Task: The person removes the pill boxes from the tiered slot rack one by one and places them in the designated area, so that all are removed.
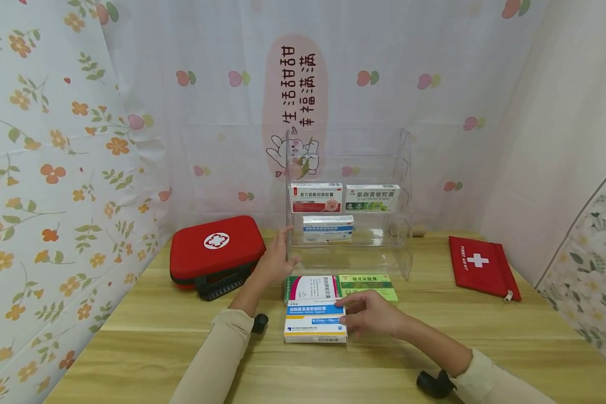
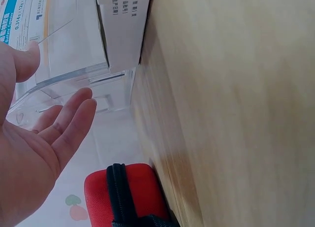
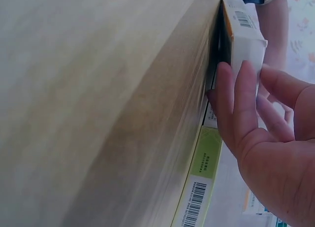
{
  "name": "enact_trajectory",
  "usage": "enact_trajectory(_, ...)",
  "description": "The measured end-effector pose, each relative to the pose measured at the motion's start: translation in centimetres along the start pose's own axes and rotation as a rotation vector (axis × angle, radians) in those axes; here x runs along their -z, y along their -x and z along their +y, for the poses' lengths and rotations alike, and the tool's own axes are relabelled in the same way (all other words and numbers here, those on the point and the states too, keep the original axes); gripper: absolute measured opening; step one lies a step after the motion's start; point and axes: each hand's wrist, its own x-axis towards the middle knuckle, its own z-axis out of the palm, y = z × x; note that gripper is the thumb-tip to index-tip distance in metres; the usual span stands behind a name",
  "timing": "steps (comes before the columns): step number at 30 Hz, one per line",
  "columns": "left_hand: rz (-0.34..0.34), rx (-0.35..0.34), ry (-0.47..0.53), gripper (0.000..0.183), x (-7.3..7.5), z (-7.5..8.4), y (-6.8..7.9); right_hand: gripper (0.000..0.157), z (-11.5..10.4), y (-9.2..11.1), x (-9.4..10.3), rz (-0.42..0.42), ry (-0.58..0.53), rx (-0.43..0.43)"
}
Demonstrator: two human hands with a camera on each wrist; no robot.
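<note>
Ideally, keep the white box (image 1: 314,322) steady; the right hand (image 1: 376,315) pinches its end; the left hand (image 1: 276,259), fingers spread, is beside the clear rack (image 1: 368,246).

The front box (image 1: 313,322) is white and blue, the case (image 1: 209,249) red

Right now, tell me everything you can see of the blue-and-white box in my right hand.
The box is a white carton, apparently cardboard, with a blue band, an orange-yellow stripe and printed text. It looks closed, broad face up. The right hand grips its right end. In the head view it overlaps the white-and-magenta box behind; whether they touch is unclear.
</note>
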Motion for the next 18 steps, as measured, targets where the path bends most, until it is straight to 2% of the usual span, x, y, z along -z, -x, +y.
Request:
enact_trajectory(9, -0.012, 0.021, -0.003, 0.084, -0.1, 0.1, -0.1, 0.039, 0.0, -0.7, 0.0, 0.038, 0.080, -0.024)
enact_trajectory(18, -0.018, 0.031, 0.001, 0.084, -0.1, 0.0, -0.1, 0.038, -0.2, -1.2, -0.1, 0.015, 0.088, -0.014)
